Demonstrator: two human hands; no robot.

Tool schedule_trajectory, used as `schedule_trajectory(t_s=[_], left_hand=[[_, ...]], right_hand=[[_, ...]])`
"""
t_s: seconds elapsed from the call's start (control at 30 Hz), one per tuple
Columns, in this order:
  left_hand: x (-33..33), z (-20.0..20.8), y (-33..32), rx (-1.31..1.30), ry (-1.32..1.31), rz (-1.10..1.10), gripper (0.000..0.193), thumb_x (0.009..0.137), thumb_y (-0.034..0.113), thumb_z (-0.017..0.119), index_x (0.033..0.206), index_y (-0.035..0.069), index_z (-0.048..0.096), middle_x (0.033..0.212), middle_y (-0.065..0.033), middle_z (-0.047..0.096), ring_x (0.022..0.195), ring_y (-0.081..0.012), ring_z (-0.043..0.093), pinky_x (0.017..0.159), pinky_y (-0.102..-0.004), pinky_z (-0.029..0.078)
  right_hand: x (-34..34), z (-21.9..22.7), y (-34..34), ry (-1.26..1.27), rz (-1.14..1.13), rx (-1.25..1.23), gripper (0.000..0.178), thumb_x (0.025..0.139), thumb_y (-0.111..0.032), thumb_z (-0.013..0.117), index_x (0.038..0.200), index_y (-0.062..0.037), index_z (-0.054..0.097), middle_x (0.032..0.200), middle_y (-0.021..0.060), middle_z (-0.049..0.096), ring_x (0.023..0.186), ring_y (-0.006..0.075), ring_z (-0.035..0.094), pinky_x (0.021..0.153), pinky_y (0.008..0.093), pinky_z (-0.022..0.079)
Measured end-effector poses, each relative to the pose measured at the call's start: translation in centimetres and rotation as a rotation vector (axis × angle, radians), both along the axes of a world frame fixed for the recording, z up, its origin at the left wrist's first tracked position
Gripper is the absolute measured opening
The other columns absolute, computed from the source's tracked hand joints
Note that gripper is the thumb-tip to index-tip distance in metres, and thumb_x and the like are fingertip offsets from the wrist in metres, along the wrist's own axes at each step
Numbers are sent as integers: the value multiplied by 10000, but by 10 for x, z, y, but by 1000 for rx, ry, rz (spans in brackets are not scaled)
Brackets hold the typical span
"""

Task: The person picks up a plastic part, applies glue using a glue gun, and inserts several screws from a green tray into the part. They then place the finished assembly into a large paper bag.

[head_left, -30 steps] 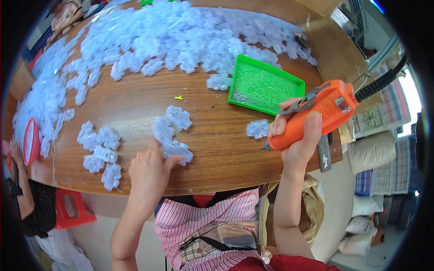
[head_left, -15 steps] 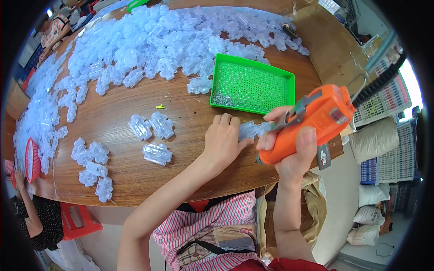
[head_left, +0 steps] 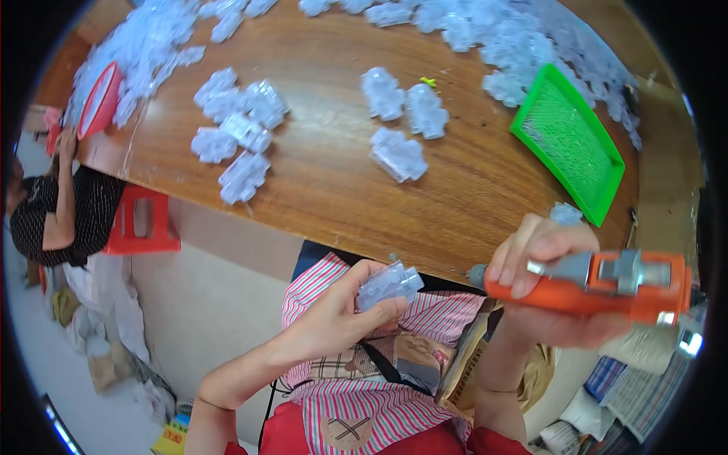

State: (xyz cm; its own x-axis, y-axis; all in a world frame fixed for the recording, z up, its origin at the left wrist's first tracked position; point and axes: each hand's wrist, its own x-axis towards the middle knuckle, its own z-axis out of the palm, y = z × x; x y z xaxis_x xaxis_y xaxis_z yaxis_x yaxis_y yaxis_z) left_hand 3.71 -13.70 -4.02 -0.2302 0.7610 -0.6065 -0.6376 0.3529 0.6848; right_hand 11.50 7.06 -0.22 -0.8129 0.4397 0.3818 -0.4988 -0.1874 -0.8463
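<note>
My left hand [head_left: 334, 315] is closed on a clear plastic piece [head_left: 390, 287], holding it in front of the table's near edge, above my lap. My right hand [head_left: 542, 243] grips an orange power screwdriver [head_left: 584, 303] with a grey metal lever along its side. The screwdriver's dark nose points left toward the plastic piece but stays apart from it. Just beyond the right hand, another clear piece [head_left: 565, 214] lies beside the green tray [head_left: 523, 125]. Small metal bits are in that tray; they are too fine to name.
On the wooden table [head_left: 318, 174] lie a loose group of clear pieces [head_left: 246, 133] and a smaller group [head_left: 398, 154]. A large heap [head_left: 500, 38] covers the far side. At left are a red basket [head_left: 100, 102], another person [head_left: 57, 205] and a red stool [head_left: 144, 220].
My view has swung left and down. My left hand has left the tabletop, bringing a clear piece back over my lap. The screwdriver has turned to lie nearly level.
</note>
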Motion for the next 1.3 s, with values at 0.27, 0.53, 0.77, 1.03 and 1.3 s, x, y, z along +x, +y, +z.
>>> schedule_trajectory(t_s=[0.27,0.53,0.77,1.03,1.3], left_hand=[[22,-47,-18,96,8,283,296,1023,246,478,1191,8,426,893,-60,596,722,-81,598,617,-214,499],[24,-38,-13,59,44,256,276,1026,236,464,1159,0,415,809,-35,553,665,-70,539,595,-216,460],[30,-40,-7,70,89,325,251,1025,226,463,1127,2,414,831,-31,537,683,-74,531,594,-224,445],[30,-43,-6,54,227,324,245,1015,219,483,1094,-10,441,833,-73,562,689,-121,550,612,-277,462],[30,-52,-13,92,237,324,333,1009,277,500,1139,-28,466,997,-127,601,905,-179,601,802,-315,479]], right_hand=[[-25,-13,-41,52,265,149,893,716,-821,549,984,31,547,681,82,574,635,192,549,511,314,526],[-23,-18,-50,-50,151,149,786,708,-690,699,995,34,592,677,90,548,624,180,515,539,296,449],[-29,-32,-50,78,202,250,847,707,-817,570,908,6,545,640,84,563,611,200,540,498,323,494],[-33,-32,-47,86,253,279,865,710,-800,592,923,38,571,613,80,551,578,191,524,467,303,474],[-31,17,-34,98,209,173,829,777,-800,502,968,6,533,617,57,575,580,170,535,488,298,522]])
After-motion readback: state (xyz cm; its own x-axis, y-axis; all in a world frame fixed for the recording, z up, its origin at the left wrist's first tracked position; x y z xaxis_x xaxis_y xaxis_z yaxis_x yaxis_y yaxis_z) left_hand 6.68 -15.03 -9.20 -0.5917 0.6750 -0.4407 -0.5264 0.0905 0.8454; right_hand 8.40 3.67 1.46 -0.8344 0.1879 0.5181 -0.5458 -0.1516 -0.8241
